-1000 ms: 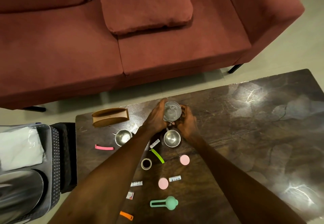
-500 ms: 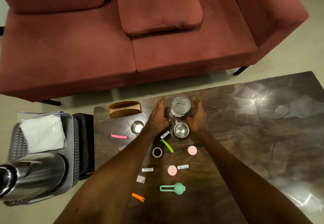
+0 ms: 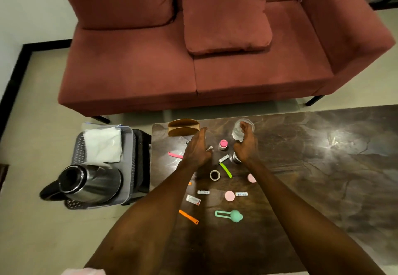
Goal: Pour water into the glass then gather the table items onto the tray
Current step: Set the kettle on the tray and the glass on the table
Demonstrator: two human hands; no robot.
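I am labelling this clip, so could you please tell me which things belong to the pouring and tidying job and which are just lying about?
Part of the job:
glass
kettle
tray
small items on the table, e.g. orange clip, tape roll, green tool
left hand and right hand

Just lying about:
sofa
cushion

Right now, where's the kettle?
Off the table: the kettle lies on the grey tray at the left of the head view, just in front of the white cloth.
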